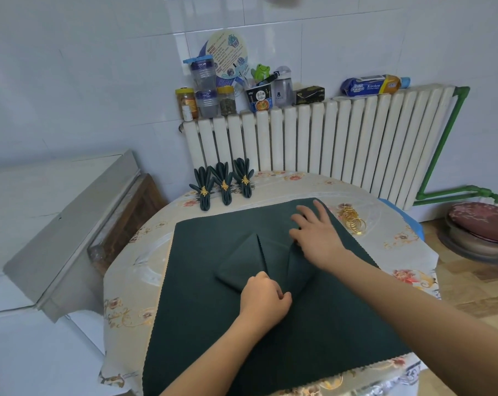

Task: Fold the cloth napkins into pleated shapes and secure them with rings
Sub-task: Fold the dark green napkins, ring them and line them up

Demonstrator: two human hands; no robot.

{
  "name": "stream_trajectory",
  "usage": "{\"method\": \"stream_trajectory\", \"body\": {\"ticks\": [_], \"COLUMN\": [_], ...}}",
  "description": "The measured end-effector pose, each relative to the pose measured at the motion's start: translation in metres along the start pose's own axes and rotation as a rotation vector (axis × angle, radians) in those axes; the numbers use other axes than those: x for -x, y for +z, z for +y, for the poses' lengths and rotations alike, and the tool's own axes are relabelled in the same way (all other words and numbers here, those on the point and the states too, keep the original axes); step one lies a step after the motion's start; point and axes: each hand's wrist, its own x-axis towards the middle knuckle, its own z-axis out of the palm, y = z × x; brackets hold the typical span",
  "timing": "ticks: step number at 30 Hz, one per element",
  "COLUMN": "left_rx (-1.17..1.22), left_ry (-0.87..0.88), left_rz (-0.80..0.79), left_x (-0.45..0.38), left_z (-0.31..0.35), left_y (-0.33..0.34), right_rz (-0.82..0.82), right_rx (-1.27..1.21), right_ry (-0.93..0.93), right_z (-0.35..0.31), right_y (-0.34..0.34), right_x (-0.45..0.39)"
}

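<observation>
A partly folded dark green napkin (243,260) lies on top of a large flat dark green cloth (213,324) spread over the table. My left hand (263,300) pinches the napkin's near point, fingers curled. My right hand (316,234) lies flat with spread fingers, pressing the right fold of the napkin. Three finished pleated napkins (223,184), each held by a gold ring, stand in a row at the table's far edge. A heap of loose gold rings (352,220) sits just right of my right hand.
The round table has a floral cover (127,281). Behind it stands a white radiator (327,138) with jars, bottles and packets on top. A steel cabinet (70,224) is at the left, a covered pot (482,227) on the floor at the right.
</observation>
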Motion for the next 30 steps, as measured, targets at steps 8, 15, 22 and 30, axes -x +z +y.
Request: {"method": "stream_trajectory", "body": {"ticks": [8,15,22,30], "left_rx": [-0.097,-0.156,-0.088,-0.028], "left_ry": [0.025,0.066,0.076,0.069], "left_rz": [-0.067,-0.207,-0.206,-0.206], "left_x": [-0.014,-0.028,-0.038,-0.046], "left_z": [-0.006,-0.014,-0.017,-0.023], "left_y": [-0.009,-0.020,-0.021,-0.019], "right_rz": [-0.046,-0.046,-0.034,-0.216], "right_rx": [-0.108,-0.304,-0.453,-0.394], "right_ry": [-0.199,-0.136,0.011,0.087], "right_z": [-0.028,-0.038,-0.039,-0.047], "right_y": [0.022,0.047,0.069,0.091], "right_x": [-0.054,-0.071,-0.068,-0.066]}}
